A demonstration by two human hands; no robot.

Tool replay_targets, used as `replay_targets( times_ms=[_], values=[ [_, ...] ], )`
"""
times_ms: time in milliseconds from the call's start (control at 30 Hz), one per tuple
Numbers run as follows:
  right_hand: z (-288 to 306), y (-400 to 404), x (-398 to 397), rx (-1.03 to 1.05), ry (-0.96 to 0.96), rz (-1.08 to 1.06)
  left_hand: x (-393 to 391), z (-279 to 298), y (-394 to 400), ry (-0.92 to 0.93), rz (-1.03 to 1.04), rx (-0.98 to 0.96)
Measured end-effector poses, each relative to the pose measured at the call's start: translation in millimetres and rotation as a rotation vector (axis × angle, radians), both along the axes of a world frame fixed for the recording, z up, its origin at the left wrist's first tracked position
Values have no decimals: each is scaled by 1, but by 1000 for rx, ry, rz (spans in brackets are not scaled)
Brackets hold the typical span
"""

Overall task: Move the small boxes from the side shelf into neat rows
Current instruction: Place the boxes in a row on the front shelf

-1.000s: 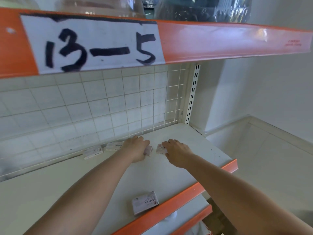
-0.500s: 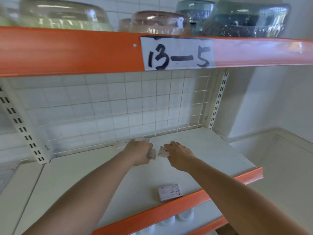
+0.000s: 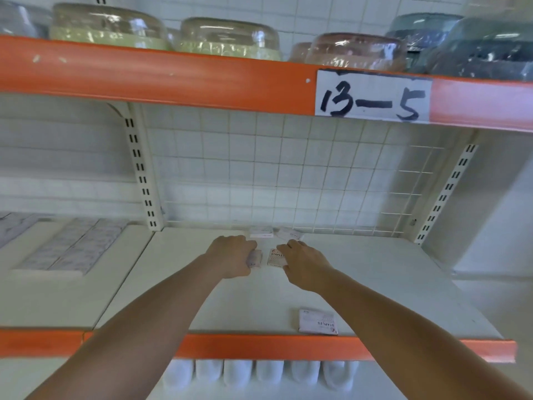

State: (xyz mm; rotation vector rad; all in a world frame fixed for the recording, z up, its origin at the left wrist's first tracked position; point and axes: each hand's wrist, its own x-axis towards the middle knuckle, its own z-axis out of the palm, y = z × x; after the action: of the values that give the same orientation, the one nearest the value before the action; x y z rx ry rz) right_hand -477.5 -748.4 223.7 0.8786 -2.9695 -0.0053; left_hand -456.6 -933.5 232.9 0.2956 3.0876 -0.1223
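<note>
Both hands reach onto the white shelf (image 3: 375, 284). My left hand (image 3: 233, 255) grips a small white box (image 3: 255, 258) at its right side. Beside it, my right hand (image 3: 302, 264) holds a small staples box (image 3: 275, 257) by its right edge. The two held boxes sit close together, a narrow gap between them. Two more small boxes lie at the back by the wire grid, one (image 3: 261, 232) left and one (image 3: 290, 234) right. Another staples box (image 3: 317, 321) lies flat near the orange front edge.
A wire grid (image 3: 288, 174) backs the shelf. The neighbouring shelf on the left holds rows of flat boxes (image 3: 72, 246). Wrapped bowls (image 3: 227, 39) stand on the orange-edged shelf above, labelled 13-5. White items (image 3: 259, 373) line the shelf below.
The view has swung left and up, bringing the left shelf and the bowls into sight. Both hands have stayed on their boxes and drawn them slightly forward from the grid.
</note>
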Motion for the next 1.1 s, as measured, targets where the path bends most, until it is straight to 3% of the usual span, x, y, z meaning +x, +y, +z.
replay_targets(
  times_ms=[533, 1100],
  values=[
    [-4, -69, 30, 26, 4, 219, 67, -6, -63, -40, 228, 0],
    [-7, -215, 94, 18, -23, 185, 136, -1, -206, -54, 229, -51]
  ],
)
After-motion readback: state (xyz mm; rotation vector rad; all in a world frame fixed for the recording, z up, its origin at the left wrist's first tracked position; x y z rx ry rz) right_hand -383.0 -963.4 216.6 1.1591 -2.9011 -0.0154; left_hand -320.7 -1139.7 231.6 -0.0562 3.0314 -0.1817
